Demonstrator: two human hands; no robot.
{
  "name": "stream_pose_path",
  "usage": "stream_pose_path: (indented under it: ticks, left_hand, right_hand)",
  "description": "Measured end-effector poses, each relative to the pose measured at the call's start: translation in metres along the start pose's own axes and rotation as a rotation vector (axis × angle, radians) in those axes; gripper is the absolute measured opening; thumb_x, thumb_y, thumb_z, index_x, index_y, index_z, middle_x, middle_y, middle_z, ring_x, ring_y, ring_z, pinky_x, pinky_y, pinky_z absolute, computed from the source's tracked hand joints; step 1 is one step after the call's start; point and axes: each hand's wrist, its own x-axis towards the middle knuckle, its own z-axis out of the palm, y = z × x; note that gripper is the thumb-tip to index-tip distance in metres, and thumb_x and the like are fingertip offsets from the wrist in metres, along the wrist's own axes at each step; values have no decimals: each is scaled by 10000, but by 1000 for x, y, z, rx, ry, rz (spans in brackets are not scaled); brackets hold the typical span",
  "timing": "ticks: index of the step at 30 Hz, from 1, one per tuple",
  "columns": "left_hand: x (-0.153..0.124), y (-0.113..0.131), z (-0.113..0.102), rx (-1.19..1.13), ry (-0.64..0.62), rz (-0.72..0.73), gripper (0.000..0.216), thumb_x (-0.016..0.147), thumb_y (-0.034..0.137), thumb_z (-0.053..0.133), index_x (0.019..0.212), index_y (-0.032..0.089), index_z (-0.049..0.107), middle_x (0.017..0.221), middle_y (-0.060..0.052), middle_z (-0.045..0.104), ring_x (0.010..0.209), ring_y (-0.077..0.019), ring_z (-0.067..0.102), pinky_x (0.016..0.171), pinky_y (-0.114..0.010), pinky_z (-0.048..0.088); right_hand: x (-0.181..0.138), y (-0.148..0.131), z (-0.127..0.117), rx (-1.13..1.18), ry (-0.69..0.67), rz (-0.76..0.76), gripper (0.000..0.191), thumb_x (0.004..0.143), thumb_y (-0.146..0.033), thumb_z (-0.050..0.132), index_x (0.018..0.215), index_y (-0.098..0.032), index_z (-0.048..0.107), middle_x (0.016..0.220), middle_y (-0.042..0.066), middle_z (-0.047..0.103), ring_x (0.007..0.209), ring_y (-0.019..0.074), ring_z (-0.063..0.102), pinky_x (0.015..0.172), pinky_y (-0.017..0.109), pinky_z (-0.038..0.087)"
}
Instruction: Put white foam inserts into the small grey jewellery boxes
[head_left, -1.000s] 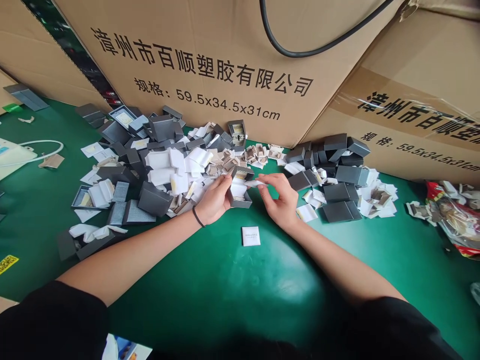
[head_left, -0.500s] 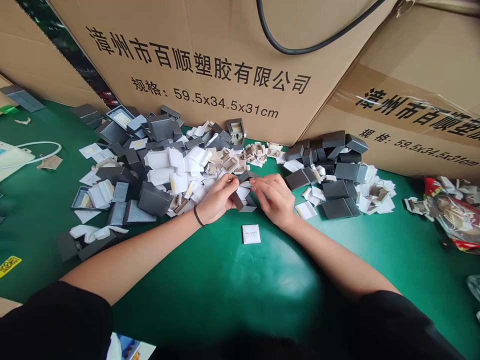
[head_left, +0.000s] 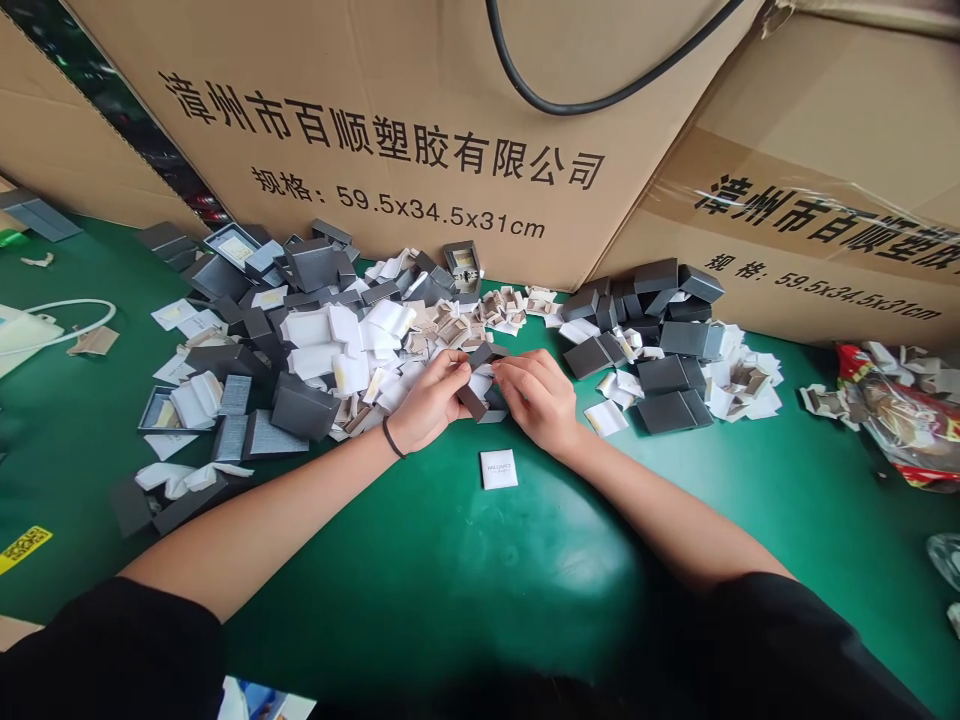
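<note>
My left hand (head_left: 429, 403) and my right hand (head_left: 537, 398) meet over a small open grey box (head_left: 475, 392) at the middle of the green table (head_left: 450, 570). Both hands grip the box, fingers curled round its edges and on the white insert inside it. A small white square card (head_left: 499, 469) lies flat just in front of my hands. A black band sits on my left wrist.
A heap of grey boxes, white inserts and beige pads (head_left: 315, 330) spreads to the left and behind. Another pile of grey boxes (head_left: 667, 350) lies to the right. Large cardboard cartons (head_left: 420, 130) wall the back. A red-printed plastic bag (head_left: 900, 420) sits far right.
My right hand has brought the white insert to the box and now presses on it. Both hands have closed together on the box.
</note>
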Motion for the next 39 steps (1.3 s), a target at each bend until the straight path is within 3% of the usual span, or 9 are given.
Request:
stream_pose_path:
  ticks: [5,8,16,20,23,26,33,36,39]
  left_hand:
    - [1,-1,-5,19,-47,-1,249,774,303,627,923,203,455,690,65,506,490,-77,524,516,-258,475]
    - [2,-1,-8,14,-69,-6,244,784,287,616,946,214,450,680,67,502,463,-79,520,501,-255,463]
    - [3,-1,-9,29,-63,-17,255,791,277,622,989,231,467,699,67,501,477,-72,520,507,-237,438]
    - [4,-3,-10,-29,-75,-27,212,804,281,613,975,221,503,690,50,514,526,-66,513,552,-218,426]
    - [4,-3,-11,-65,-85,-31,173,810,275,608,955,208,542,693,40,518,567,-66,519,596,-215,432]
    - [2,-1,-9,-56,-108,-35,232,805,249,610,1030,213,563,760,19,549,618,-82,539,616,-231,450]
    - [3,0,-10,-65,-153,-52,304,820,235,595,1123,222,582,800,0,573,653,-90,543,620,-232,457]
    - [5,-1,-13,-96,-163,-65,312,831,234,582,1142,234,582,881,-12,603,747,-111,577,698,-260,477]
    - [5,-1,-14,-110,-194,-66,296,833,247,576,1128,225,588,952,-34,632,831,-154,612,709,-277,478]
  right_hand:
    - [0,1,1,-1,49,-66,197,890,-138,478,1020,-212,606,939,66,680,863,183,589,728,332,518]
    - [1,0,2,38,3,-81,213,898,-139,458,1031,-212,609,953,65,681,876,180,594,742,328,519]
    - [-1,1,6,137,2,4,239,922,-175,427,1048,-222,624,972,64,670,881,165,592,759,318,518]
    - [-1,0,4,31,-3,73,256,921,-218,440,1066,-263,646,995,67,628,873,176,554,740,329,497]
    - [0,2,2,-99,18,117,265,908,-231,470,1089,-289,656,874,63,574,814,175,504,687,308,464]
    - [1,7,1,-171,-63,83,288,916,-217,454,1112,-291,650,771,44,525,724,153,464,613,269,418]
    - [0,7,0,-287,-187,34,321,920,-189,412,1142,-274,627,756,49,520,711,154,449,517,253,349]
    - [-1,4,0,-214,-169,61,320,905,-179,418,1117,-264,642,735,49,511,698,153,450,512,251,361]
    - [-1,4,0,64,-52,138,304,898,-195,420,1040,-265,680,707,31,501,680,136,483,577,256,419]
